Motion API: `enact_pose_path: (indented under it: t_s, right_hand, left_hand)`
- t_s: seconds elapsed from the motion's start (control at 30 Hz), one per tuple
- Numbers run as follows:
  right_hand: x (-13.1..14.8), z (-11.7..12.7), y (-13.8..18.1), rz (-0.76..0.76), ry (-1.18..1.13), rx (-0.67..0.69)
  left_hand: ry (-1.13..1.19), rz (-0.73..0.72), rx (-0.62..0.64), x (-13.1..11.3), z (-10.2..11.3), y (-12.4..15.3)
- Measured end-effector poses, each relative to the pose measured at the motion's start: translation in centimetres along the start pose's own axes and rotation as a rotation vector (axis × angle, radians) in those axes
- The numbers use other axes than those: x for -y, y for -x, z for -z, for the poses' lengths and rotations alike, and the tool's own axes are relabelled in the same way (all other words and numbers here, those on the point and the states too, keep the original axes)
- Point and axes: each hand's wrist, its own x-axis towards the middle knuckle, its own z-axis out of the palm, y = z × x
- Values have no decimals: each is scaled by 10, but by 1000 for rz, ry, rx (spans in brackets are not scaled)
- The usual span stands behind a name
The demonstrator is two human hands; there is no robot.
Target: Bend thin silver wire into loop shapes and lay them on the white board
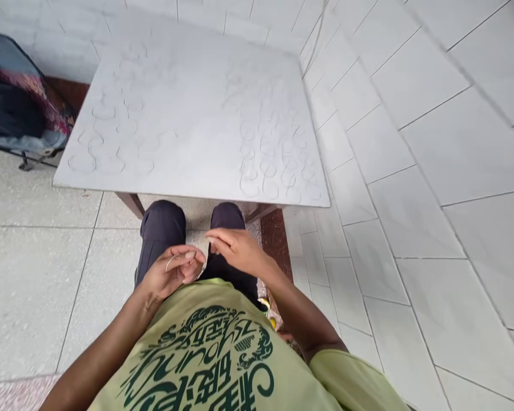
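Wire ring point(171, 262) pinched in the fingers of the left hand point(171, 278) above the lap, short of the white surface point(188, 114) strewn with similar rings point(265, 165). Right hand point(237, 249) beside it, fingers curled, grip unclear. So thin, it could slip and drop to the floor point(34, 274).

Two hands point(173, 274), one held wire loop point(172, 261), one table point(188, 114), one bag point(21, 97).

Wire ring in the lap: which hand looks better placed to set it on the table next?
Left, probably. The left hand holds the wire ring in its fingers. The right hand hovers beside it with nothing visible in it. The table lies ahead of both.
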Motion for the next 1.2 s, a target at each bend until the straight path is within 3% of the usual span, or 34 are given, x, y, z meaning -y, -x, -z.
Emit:
enact_pose_path:
  t_s: [0.5, 0.8, 0.97, 1.2]
  right_hand:
    - [-2, -2, -32, 82, 176, -20]
    - [2, -5, -39, 87, 162, -23]
    - [-2, -8, -41, 194, 287, -10]
    - [-11, -1, -45, 288, 451, 58]
  left_hand:
    - [176, -111, 78, -6, 5, -13]
    - [205, -143, 36, -14, 5, -10]
    - [225, -171, -25, -13, 7, -5]
    - [184, -131, 33, -14, 10, -7]
